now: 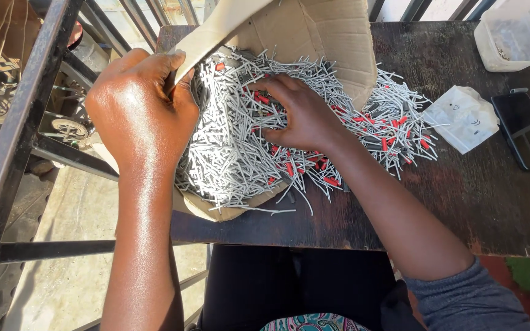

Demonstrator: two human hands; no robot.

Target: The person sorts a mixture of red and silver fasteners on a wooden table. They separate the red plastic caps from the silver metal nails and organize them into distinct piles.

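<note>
Dark wooden counter (pixel 461 202) beside a metal railing (pixel 26 122) carries a tipped cardboard box (pixel 314 30) spilling grey wire pieces (pixel 228 153) with red ends. Left hand (pixel 139 107) has its fingers pinched shut on the box flap; right hand (pixel 299 113) lies in the pile, fingers spread and curled, gripping nothing visible. Risk: pieces near the counter's front edge could slide off if the pile is pushed.
</note>
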